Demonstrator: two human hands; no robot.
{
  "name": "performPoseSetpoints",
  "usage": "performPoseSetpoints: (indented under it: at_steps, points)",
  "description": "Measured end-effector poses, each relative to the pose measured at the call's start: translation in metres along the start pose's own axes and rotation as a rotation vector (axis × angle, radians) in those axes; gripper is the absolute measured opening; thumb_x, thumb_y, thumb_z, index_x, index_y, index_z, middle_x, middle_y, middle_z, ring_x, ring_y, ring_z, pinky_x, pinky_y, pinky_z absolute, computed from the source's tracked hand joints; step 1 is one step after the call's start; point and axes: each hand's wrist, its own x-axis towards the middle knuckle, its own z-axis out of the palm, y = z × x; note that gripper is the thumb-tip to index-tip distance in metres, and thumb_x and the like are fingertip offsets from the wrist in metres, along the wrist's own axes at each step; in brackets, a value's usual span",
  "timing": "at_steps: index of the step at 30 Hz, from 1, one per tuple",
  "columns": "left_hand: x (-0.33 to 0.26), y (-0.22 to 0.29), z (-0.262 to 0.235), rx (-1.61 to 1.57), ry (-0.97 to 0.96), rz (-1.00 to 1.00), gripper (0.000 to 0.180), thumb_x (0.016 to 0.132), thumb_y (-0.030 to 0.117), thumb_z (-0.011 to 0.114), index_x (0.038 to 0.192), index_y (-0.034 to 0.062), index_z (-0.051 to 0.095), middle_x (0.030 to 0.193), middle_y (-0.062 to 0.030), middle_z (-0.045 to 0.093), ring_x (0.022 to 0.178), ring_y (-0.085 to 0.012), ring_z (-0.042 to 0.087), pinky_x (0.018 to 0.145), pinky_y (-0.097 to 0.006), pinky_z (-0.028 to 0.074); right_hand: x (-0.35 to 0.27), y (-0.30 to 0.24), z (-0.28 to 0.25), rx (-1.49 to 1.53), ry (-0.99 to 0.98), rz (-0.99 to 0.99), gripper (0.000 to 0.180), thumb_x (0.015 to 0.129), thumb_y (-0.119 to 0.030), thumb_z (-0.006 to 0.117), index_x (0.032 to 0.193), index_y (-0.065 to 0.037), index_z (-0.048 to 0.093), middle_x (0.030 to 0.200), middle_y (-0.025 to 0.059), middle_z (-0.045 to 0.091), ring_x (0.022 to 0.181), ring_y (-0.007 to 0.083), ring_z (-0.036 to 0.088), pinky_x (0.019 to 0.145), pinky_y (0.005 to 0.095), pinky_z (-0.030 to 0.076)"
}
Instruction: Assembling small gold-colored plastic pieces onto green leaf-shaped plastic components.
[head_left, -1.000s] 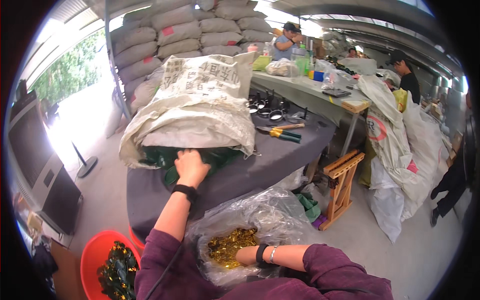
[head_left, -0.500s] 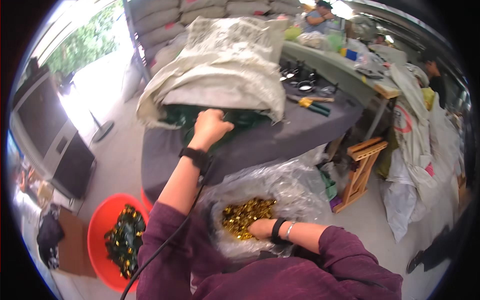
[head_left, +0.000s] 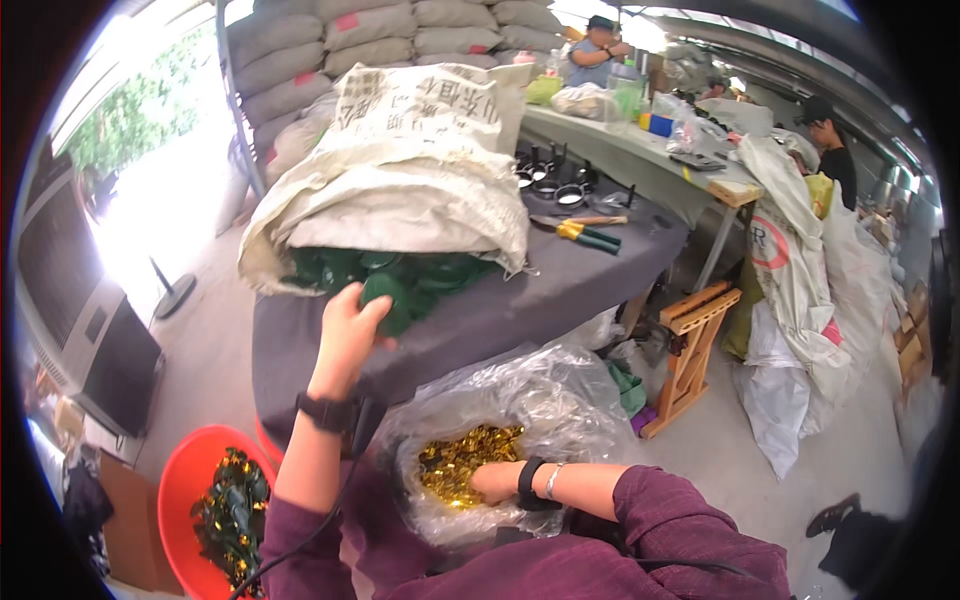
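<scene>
My left hand (head_left: 350, 328) is at the mouth of a large white woven sack (head_left: 400, 190) lying on the grey-covered table. Its thumb and fingers are closed on a dark green, rounded thin piece (head_left: 392, 292). More green pieces (head_left: 450, 272) spill from the sack's opening. My right hand (head_left: 492, 482) reaches into a clear plastic bag (head_left: 560, 400) in front of me, among shiny gold pieces (head_left: 460, 455). The gold pieces hide its fingertips.
An orange basin (head_left: 178, 490) with green and gold pieces stands at the lower left. Pliers (head_left: 585, 235) and small black cups (head_left: 568, 195) lie on the table (head_left: 600, 270). A wooden stand (head_left: 695, 350) and white sacks (head_left: 800, 300) are on the right. People (head_left: 597, 60) work farther back.
My left hand has drawn back from the sack's mouth toward me, with a green piece at its fingers. My right hand stays among the gold pieces. The view has shifted slightly.
</scene>
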Motion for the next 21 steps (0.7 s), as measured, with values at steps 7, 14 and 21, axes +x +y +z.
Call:
performPoseSetpoints:
  at_steps: [7,14,21]
  points:
    - [-0.072,-0.008,-0.011,-0.187,-0.011,-0.126,0.012,0.089,0.009,0.053,0.099,0.0025,0.052,0.078,-0.0069,0.064,0.048,-0.0125,0.059,0.038,-0.02,0.04,-0.01,0.001,-0.034,0.105,0.251,0.066,0.023,0.076,-0.019,0.062,0.088,0.001,0.063,0.081,0.021,0.064,0.081,0.0376,0.063,0.071,0.0441,0.05]
    - [-0.11,-0.024,0.002,-0.351,0.07,-0.149,0.026,0.083,0.004,0.062,0.107,-0.0009,0.053,0.091,-0.0067,0.062,0.067,-0.0115,0.061,0.052,-0.022,0.051,-0.046,-0.007,-0.092,0.64,0.848,-0.025,0.02,0.079,-0.005,0.061,0.099,-0.003,0.059,0.088,0.0108,0.064,0.076,0.024,0.065,0.069,0.0346,0.053]
    - [-0.138,-0.04,0.025,-0.274,-0.047,-0.195,0.024,0.085,0.004,0.059,0.109,0.0006,0.061,0.086,-0.0044,0.067,0.057,-0.0062,0.06,0.047,-0.017,0.042,-0.063,-0.056,-0.114,1.487,0.816,-0.337,0.025,0.089,-0.006,0.063,0.112,-0.002,0.056,0.093,0.0059,0.064,0.078,0.0138,0.064,0.069,0.0272,0.054]
